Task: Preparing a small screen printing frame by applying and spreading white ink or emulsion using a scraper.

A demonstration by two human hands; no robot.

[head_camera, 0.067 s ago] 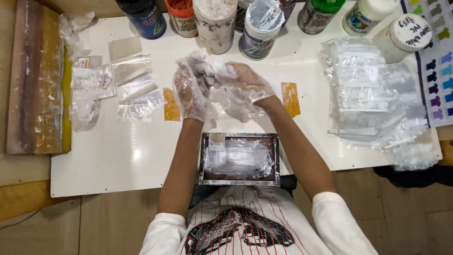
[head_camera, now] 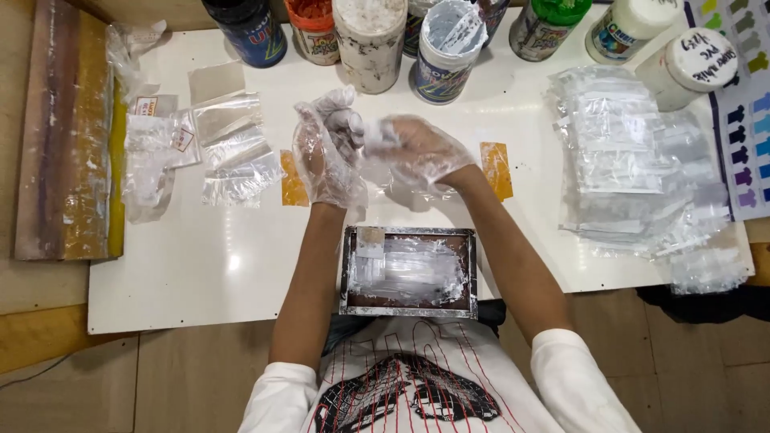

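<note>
Top edge crops the row of paint jars; only lower bodies and some lids show. Colour chart runs off the right edge. Both hands are motion-blurred inside loose plastic gloves: left hand, right hand. Can't tell what's pinched between them, looks like a small clear bag, edges unreadable. Stack of clear bags merges into glare, count unreadable. Forearms hide the side edges of the small framed screen.

Left hand palm up, fingers spread, right hand curled beside it, forearms bare
</note>
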